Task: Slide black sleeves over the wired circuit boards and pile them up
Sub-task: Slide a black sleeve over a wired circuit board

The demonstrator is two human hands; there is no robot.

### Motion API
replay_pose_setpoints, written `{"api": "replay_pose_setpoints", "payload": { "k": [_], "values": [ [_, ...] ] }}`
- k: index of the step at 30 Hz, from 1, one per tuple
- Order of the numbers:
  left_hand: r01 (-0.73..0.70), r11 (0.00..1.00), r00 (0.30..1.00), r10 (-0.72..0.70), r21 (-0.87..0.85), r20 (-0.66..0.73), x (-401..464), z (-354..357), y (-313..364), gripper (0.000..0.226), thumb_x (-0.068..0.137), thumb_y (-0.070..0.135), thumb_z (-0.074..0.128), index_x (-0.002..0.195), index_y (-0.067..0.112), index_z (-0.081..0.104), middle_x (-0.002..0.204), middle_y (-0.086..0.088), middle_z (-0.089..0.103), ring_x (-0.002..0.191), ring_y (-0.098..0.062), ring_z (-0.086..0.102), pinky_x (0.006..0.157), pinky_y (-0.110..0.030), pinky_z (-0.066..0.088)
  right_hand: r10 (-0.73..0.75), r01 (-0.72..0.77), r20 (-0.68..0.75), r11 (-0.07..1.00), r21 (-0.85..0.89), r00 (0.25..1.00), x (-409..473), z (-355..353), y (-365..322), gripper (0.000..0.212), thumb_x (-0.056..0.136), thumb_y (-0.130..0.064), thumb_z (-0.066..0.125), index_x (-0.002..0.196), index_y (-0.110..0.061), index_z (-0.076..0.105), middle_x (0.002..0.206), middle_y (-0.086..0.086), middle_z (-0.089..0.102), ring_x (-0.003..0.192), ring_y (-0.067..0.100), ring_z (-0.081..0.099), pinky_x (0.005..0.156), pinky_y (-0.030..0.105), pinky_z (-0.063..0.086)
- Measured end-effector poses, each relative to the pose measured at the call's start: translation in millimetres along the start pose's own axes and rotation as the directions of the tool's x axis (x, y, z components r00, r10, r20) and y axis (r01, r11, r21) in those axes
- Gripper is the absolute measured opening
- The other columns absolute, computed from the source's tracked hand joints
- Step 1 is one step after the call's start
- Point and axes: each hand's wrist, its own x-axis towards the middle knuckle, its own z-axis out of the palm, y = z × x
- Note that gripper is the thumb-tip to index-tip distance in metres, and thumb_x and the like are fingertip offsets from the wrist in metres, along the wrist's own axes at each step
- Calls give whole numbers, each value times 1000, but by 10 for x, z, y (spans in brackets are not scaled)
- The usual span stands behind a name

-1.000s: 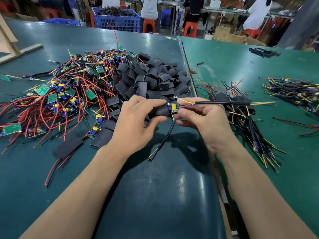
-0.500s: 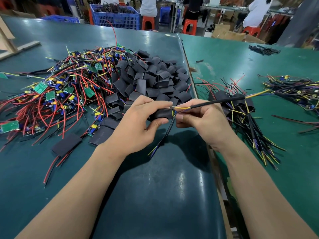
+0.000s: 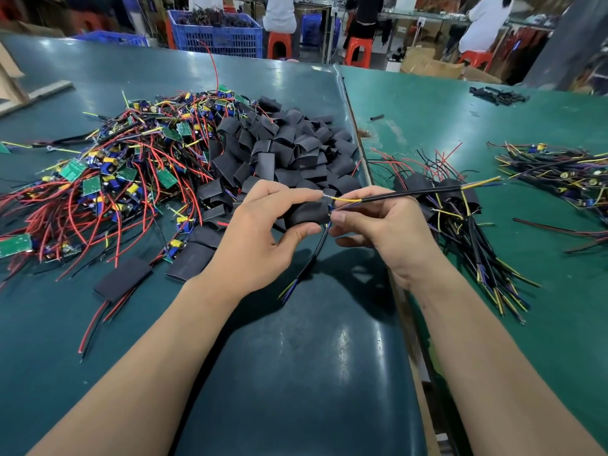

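Black sleeve (image 3: 307, 212) is gripped by the left hand (image 3: 263, 238); its wires (image 3: 411, 193) are pinched by the right hand (image 3: 391, 225). Loose sleeves (image 3: 289, 149) are heaped just beyond, unsleeved boards (image 3: 108, 172) far left.

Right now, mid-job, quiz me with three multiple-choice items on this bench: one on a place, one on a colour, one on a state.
1. Where does the heap of loose black sleeves lie relative to the unsleeved boards pile?
A. On its right
B. On its left
C. On the floor

2. What colour is the stripped wire showing between the two hands?
A. White
B. Yellow
C. Green

3. What is the left hand doing?
A. Resting flat on the table
B. Hanging idle
C. Gripping a black sleeve

Answers:
1 A, the sleeves heap sits right of the red-wired boards.
2 B, a yellow strand leaves the black cable.
3 C, fingers and thumb curl round the sleeve while the right hand pinches the cable.
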Motion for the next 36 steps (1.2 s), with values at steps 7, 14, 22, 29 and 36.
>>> {"api": "replay_pose_setpoints", "payload": {
  "k": [7,14,22,29,36],
  "values": [
    [-24,1000,1000,24,-20,4,8,22,-10,41,84,13,76,124,17,64,109,-5,63,107,-9,56,93,-19,44,60,-61,20,997,47,998,-16,55,19,13,85,0,68,81,-12,71,75,4,69,69,18,68,57,27,56],
    [-103,994,994,104,-44,23,-2,16,33,40,83,21,76,121,16,66,110,6,66,105,-8,59,92,-22,46,184,-199,176,977,71,967,-34,53,-29,26,74,-34,70,88,-13,63,61,1,63,47,15,56,42,20,46],
    [-140,969,953,188,205,-238,33,-19,-21,28,91,19,69,115,5,67,114,-5,64,108,-25,56,101,-25,36,10,96,-410,967,237,912,75,-142,-146,11,92,-17,66,83,-13,62,55,0,62,44,11,58,43,20,48],
    [-130,977,969,161,168,-186,14,32,30,19,92,13,65,109,5,68,104,5,62,101,-21,55,95,-24,39,282,283,-643,724,630,712,217,-593,-99,9,95,2,57,86,1,55,75,13,61,61,16,64,65,26,60],
    [-92,981,970,126,169,-206,9,15,32,16,92,10,64,107,5,69,101,3,64,98,-21,55,93,-26,40,321,192,-578,731,655,751,209,-649,-46,21,100,-8,50,82,3,54,74,15,63,69,19,68,66,27,61]
  ]
}}
